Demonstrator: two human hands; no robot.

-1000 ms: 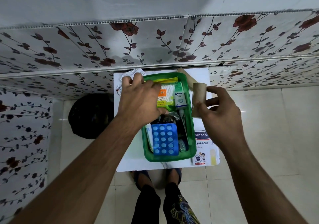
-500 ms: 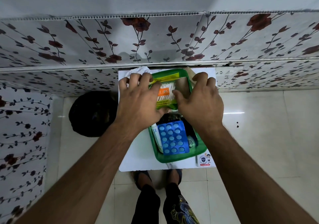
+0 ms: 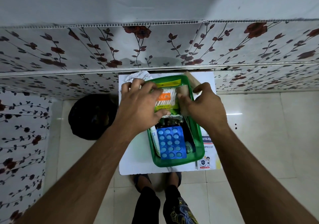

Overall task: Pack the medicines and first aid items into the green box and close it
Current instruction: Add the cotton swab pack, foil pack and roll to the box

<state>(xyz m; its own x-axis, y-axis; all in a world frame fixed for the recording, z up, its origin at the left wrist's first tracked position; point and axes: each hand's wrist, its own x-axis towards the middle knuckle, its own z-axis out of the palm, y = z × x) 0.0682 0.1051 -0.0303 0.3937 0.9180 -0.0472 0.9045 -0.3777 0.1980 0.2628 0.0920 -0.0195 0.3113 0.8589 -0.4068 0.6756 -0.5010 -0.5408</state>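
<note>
The open green box stands on a small white table. Inside it lie a pack of cotton swabs, a blue blister strip of tablets, a white tube and a tan bandage roll along the right wall. My left hand presses on the swab pack at the box's far left. My right hand grips the bandage roll and holds it down inside the box.
A plaster carton lies on the table right of the box. A silver foil strip and a brown packet sit behind the box. A black round object is on the floor at left. My feet are under the table's near edge.
My right hand carried the bandage roll from beside the box into it, over the small white carton. My left hand stayed on the swab pack.
</note>
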